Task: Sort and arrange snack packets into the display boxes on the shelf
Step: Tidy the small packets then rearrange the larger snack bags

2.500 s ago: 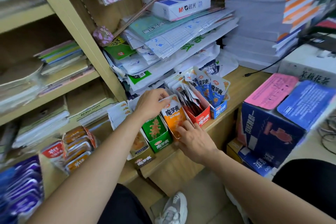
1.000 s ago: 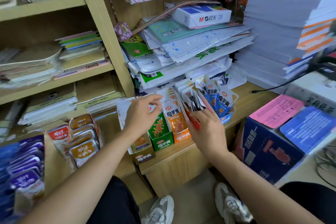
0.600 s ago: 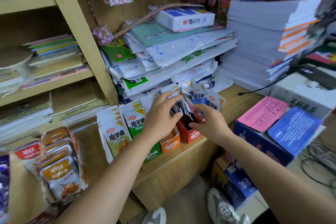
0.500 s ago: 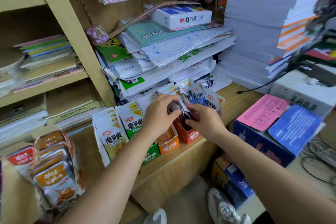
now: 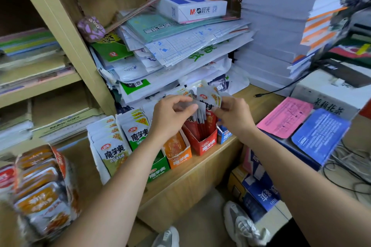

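A row of small display boxes stands on the wooden shelf (image 5: 200,168): a green box (image 5: 158,168), an orange box (image 5: 178,156), a red box (image 5: 204,142) and a blue box (image 5: 223,135). Snack packets (image 5: 112,146) fill the leftmost boxes. My left hand (image 5: 170,116) and my right hand (image 5: 232,114) both pinch a bunch of red snack packets (image 5: 206,104) raised partly out of the red box. The packets' lower ends still sit inside it.
Piles of paper goods (image 5: 180,46) and a white paper ream (image 5: 192,7) lean right behind the boxes. A tall paper stack (image 5: 281,32) stands at right. A blue carton (image 5: 301,142) sits at right below the shelf edge. More snack packs (image 5: 40,186) lie at lower left.
Both hands moved from the orange box over to the red box, closed on the packets there and lifted the bunch upward. The view shifted slightly.
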`<state>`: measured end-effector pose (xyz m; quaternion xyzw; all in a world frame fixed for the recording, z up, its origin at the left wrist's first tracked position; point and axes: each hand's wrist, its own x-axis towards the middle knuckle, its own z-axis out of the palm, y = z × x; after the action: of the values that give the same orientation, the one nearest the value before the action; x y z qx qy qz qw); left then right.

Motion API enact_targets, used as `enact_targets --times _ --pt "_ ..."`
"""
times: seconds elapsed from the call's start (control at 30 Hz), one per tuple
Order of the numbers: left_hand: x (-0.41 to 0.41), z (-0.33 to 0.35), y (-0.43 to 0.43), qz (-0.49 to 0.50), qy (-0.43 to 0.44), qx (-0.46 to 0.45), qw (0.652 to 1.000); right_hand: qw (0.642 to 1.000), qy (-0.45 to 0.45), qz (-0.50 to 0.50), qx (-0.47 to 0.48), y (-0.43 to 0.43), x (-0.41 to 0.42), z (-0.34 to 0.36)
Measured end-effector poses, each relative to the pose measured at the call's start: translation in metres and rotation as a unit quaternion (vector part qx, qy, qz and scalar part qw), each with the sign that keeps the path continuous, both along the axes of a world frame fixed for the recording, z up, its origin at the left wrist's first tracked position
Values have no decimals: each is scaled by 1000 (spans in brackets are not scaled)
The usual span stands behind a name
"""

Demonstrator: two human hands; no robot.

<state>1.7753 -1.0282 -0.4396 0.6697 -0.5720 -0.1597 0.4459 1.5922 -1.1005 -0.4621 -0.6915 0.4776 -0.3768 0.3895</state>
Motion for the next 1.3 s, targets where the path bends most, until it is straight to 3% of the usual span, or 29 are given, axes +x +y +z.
enact_targets --times 0.17,0.27,0.37,0.57,0.73,0.8,0.93,1.07,1.3 --pt "-1 -10 -1 24 -74 0 997 993 84 83 -2 5 3 3" --pt "-5 -8 1 4 -17 -34 999 979 151 134 -28 14 10 2" --pt "-3 -10 7 -19 13 -40 999 978 159 103 -89 14 14 -1" --pt "3 -10 21 149 50 8 988 983 145 57 -101 12 13 4" --pt "-5 -8 26 188 228 27 955 984 142 33 -105 11 15 3" --pt "-5 -7 25 189 258 55 946 984 139 24 -107 12 14 5" --pt "-9 -9 24 108 185 108 971 983 139 26 -118 14 13 8" --pt "-9 -12 22 73 68 53 994 983 131 13 -129 12 11 11" --pt "3 -6 8 90 -54 -35 994 982 114 -7 -148 17 6 17"
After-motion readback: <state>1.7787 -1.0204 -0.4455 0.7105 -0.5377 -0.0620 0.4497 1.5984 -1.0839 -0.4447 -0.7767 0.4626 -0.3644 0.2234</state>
